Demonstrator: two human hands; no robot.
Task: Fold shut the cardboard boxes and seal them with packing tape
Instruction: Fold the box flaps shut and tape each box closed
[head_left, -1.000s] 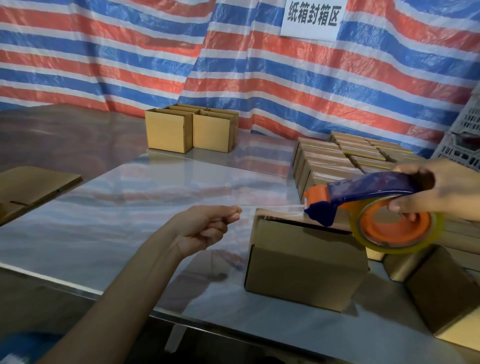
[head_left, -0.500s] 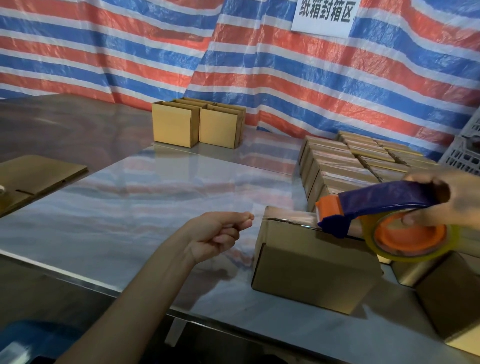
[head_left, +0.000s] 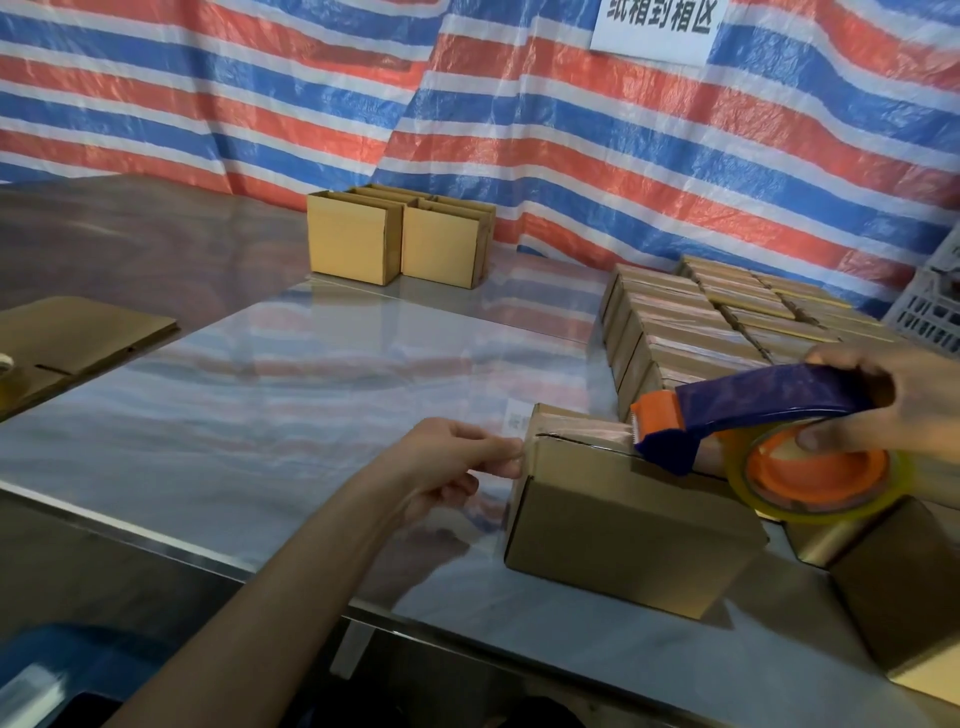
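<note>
A closed cardboard box (head_left: 623, 525) lies on the shiny table (head_left: 311, 395) in front of me. My right hand (head_left: 898, 405) grips a blue and orange tape dispenser (head_left: 753, 415) whose nose rests on the box's top seam. A strip of clear tape (head_left: 587, 434) runs along the top from the dispenser to the left edge. There my left hand (head_left: 457, 462) pinches the tape's free end against the box's left end. The clear tape roll (head_left: 815, 480) hangs on the dispenser's orange hub.
Rows of sealed boxes (head_left: 701, 322) fill the right side behind the dispenser. Two open boxes (head_left: 400, 239) stand at the back. Another box (head_left: 898, 597) sits at the near right. Flat cardboard (head_left: 67, 338) lies at the left. A white crate (head_left: 930, 306) is at the far right.
My left hand has carried the tape end rightward to the box's left edge. The dispenser has come down onto the box top, and the tape now lies along the seam.
</note>
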